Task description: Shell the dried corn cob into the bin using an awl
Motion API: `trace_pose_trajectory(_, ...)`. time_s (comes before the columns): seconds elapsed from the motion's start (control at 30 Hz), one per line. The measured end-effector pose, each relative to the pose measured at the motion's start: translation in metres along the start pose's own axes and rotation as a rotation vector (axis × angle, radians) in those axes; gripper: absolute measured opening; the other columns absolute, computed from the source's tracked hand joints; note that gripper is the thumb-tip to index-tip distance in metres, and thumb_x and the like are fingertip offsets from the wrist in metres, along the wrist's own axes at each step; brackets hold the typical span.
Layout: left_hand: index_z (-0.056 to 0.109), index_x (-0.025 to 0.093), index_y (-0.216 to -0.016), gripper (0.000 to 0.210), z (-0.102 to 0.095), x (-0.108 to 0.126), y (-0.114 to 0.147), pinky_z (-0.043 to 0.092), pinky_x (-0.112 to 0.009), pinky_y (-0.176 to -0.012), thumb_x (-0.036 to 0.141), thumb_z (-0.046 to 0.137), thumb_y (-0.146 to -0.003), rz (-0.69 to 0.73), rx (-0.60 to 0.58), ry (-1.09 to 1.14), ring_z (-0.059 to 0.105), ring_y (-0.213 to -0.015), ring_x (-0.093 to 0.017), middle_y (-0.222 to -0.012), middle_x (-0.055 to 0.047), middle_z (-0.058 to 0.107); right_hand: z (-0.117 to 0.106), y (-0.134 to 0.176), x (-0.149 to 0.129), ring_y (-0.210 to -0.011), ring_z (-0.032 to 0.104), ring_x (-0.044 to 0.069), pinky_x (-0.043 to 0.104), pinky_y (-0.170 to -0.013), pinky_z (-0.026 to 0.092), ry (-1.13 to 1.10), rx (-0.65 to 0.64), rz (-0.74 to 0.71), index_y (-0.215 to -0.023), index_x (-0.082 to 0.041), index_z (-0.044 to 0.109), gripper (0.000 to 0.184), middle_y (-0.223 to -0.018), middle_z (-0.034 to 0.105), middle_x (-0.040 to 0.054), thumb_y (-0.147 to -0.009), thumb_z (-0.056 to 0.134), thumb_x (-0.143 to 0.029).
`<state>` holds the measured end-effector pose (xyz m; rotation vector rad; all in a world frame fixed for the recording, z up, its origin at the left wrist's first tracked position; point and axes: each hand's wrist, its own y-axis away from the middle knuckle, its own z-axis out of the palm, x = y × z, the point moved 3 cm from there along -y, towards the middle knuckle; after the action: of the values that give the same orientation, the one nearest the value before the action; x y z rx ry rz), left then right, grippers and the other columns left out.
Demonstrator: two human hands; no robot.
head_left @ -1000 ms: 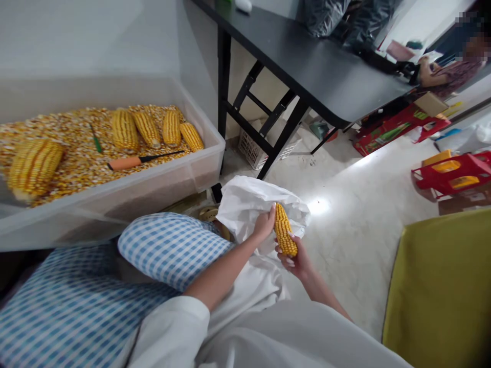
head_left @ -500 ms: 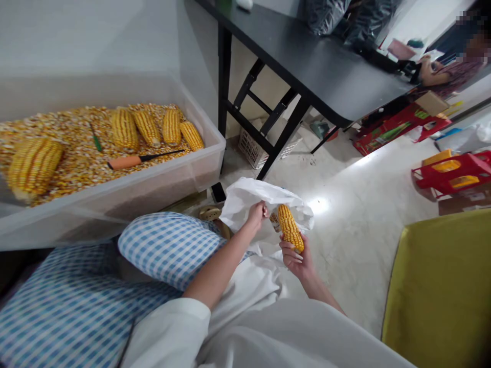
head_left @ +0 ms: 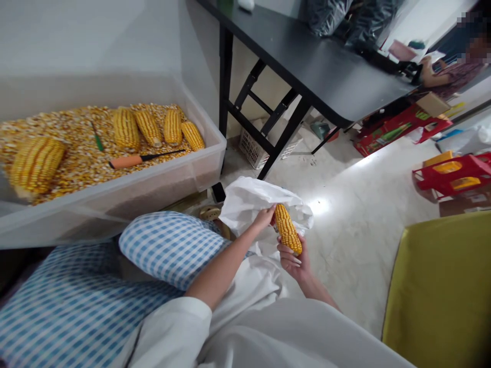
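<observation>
A yellow corn cob (head_left: 287, 229), its kernels in rows, is tilted over the mouth of a white plastic bag (head_left: 240, 202). My right hand (head_left: 294, 260) grips the lower end with its fingers wrapped round it. At the upper left side of the cob, my left hand (head_left: 264, 218) presses closed fingers against it; the fingertips are partly hidden behind the cob. The bag stands open below both hands, between my legs, and its inside is mostly hidden.
On the left, a clear plastic bin (head_left: 192, 174) holds loose kernels, several cobs and an orange-handled screwdriver (head_left: 128, 161). A black table (head_left: 307, 61) stands ahead. Red crates (head_left: 452, 174) and a yellow-green surface (head_left: 441, 286) are at right. Another person (head_left: 448, 76) sits far right.
My left hand has moved right from beside the cob to its upper end and now touches it. The right hand still holds the cob, shifted slightly to the left.
</observation>
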<state>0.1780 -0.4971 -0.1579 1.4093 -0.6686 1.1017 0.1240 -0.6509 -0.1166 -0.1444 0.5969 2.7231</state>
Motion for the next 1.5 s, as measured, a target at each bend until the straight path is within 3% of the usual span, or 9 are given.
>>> trace_pose_trajectory(0.17, 0.044, 0.017, -0.046, 0.038, -0.006, 0.002, -0.003, 0.034, -0.021, -0.051, 0.029, 0.041, -0.083, 0.084, 0.091, 0.067, 0.043, -0.043, -0.009, -0.042, 0.001, 0.045, 0.0, 0.001, -0.003, -0.032, 0.019, 0.0, 0.009, -0.024, 0.02, 0.017, 0.068, -0.016, -0.101, -0.01, 0.049, 0.051, -0.057, 0.038, -0.0079, -0.084, 0.037, -0.056)
trace_pose_trajectory(0.43, 0.048, 0.017, -0.062, 0.027, -0.023, -0.002, -0.008, 0.034, -0.021, -0.049, 0.028, 0.038, -0.084, -0.035, 0.316, 0.129, 0.048, -0.045, -0.009, -0.052, 0.0, 0.053, 0.001, 0.004, -0.006, -0.032, 0.018, 0.0, 0.009, -0.024, 0.018, 0.027, 0.08, -0.048, -0.099, -0.011, 0.049, 0.049, -0.058, 0.038, -0.0081, -0.084, 0.038, -0.056)
trace_pose_trajectory(0.6, 0.052, 0.016, -0.067, 0.039, -0.004, -0.001, 0.003, 0.036, -0.023, -0.046, 0.05, 0.04, -0.083, -0.081, 0.046, -0.037, 0.05, -0.041, -0.012, -0.053, -0.002, 0.056, 0.001, 0.002, -0.005, -0.032, 0.023, 0.0, 0.009, -0.025, 0.022, -0.036, -0.001, -0.039, -0.104, -0.01, 0.048, 0.051, -0.06, 0.041, -0.0072, -0.085, 0.034, -0.056)
trace_pose_trajectory(0.7, 0.049, 0.016, -0.058, 0.044, 0.006, 0.001, 0.008, 0.038, -0.023, -0.05, 0.047, 0.035, -0.086, -0.092, -0.06, 0.099, 0.05, -0.044, -0.011, -0.051, -0.001, 0.053, 0.002, 0.001, -0.002, -0.035, 0.029, 0.0, 0.007, -0.028, 0.025, -0.084, -0.072, -0.021, -0.106, -0.01, 0.047, 0.053, -0.062, 0.043, -0.0067, -0.086, 0.033, -0.056)
trace_pose_trajectory(0.83, 0.044, 0.016, -0.052, 0.034, -0.002, 0.004, 0.005, 0.035, -0.019, -0.05, 0.029, 0.042, -0.084, -0.046, 0.099, 0.278, 0.046, -0.044, -0.007, -0.047, 0.002, 0.046, 0.002, 0.003, 0.001, -0.034, 0.03, -0.001, 0.007, -0.027, 0.024, -0.115, -0.084, -0.005, -0.105, -0.007, 0.048, 0.056, -0.061, 0.043, -0.006, -0.086, 0.032, -0.057)
trace_pose_trajectory(1.07, 0.052, 0.014, -0.065, 0.029, -0.026, -0.005, -0.006, 0.033, -0.02, -0.05, 0.031, 0.04, -0.085, -0.095, 0.322, 0.247, 0.046, -0.047, -0.008, -0.055, 0.0, 0.053, -0.005, 0.009, -0.003, -0.031, 0.02, -0.001, 0.008, -0.023, 0.017, 0.063, 0.006, 0.047, -0.1, -0.009, 0.051, 0.053, -0.057, 0.041, -0.0063, -0.085, 0.034, -0.057)
trace_pose_trajectory(1.13, 0.057, 0.013, -0.077, 0.031, -0.025, -0.008, -0.007, 0.035, -0.022, -0.051, 0.037, 0.039, -0.085, -0.144, 0.306, 0.22, 0.05, -0.049, -0.009, -0.061, -0.002, 0.059, -0.007, 0.011, -0.003, -0.031, 0.018, -0.001, 0.008, -0.023, 0.016, 0.115, 0.005, 0.086, -0.099, -0.009, 0.051, 0.053, -0.057, 0.042, -0.0057, -0.085, 0.033, -0.056)
trace_pose_trajectory(1.27, 0.063, 0.013, -0.084, 0.036, -0.013, -0.012, -0.008, 0.038, -0.023, -0.053, 0.046, 0.048, -0.08, -0.165, 0.095, 0.164, 0.058, -0.059, -0.013, -0.075, -0.006, 0.066, -0.01, 0.012, -0.001, -0.031, 0.018, -0.001, 0.009, -0.024, 0.015, 0.195, 0.04, 0.142, -0.098, -0.011, 0.054, 0.053, -0.057, 0.046, -0.0045, -0.085, 0.031, -0.056)
trace_pose_trajectory(1.5, 0.057, 0.012, -0.059, 0.023, -0.024, -0.02, -0.025, 0.044, -0.023, -0.059, 0.023, 0.05, -0.078, -0.071, 0.245, 0.193, 0.058, -0.056, -0.012, -0.061, -0.006, 0.062, -0.004, 0.015, 0.003, -0.028, 0.019, 0.001, 0.013, -0.026, 0.012, 0.378, 0.206, 0.189, -0.092, -0.012, 0.057, 0.051, -0.051, 0.05, -0.0023, -0.082, 0.034, -0.057)
